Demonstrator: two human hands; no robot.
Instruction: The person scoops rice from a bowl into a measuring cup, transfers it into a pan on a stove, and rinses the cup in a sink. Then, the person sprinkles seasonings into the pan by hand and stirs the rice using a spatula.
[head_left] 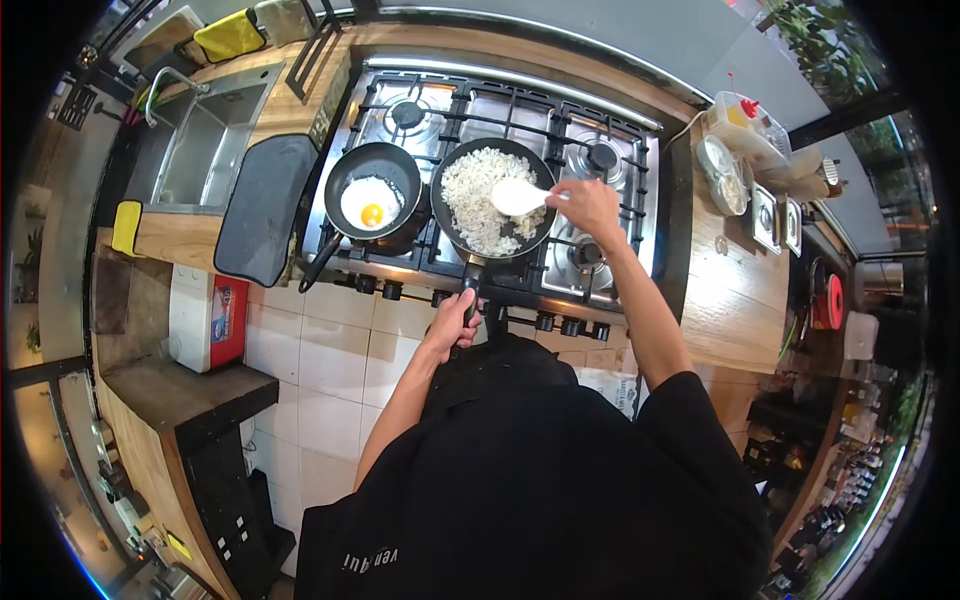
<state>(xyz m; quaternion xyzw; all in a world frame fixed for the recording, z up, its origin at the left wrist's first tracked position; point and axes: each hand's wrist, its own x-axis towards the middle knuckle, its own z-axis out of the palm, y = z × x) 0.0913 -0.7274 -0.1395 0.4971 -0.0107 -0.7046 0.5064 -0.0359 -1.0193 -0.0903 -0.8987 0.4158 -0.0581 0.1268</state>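
Note:
My left hand [455, 322] is wrapped round the black handle of a frying pan [437, 205] on the stove. White rice [480, 185] is spread over most of that pan, with some dark pan surface showing at the lower right. Between the fingers of my right hand [588, 210] is a white rice paddle [516, 197], its broad head over the rice; I cannot tell how deep it reaches. To the left, a smaller frying pan [396, 163] holds a fried egg [371, 203] with an orange yolk. No hand touches that pan.
Both pans stand on a gas stove [505, 125] with black grates. On the left are a dark board [262, 215] and a metal sink [215, 140]. The wooden counter [735, 300] at right bears a lidded bowl [722, 175], metal containers [766, 217] and a plastic bin [745, 130].

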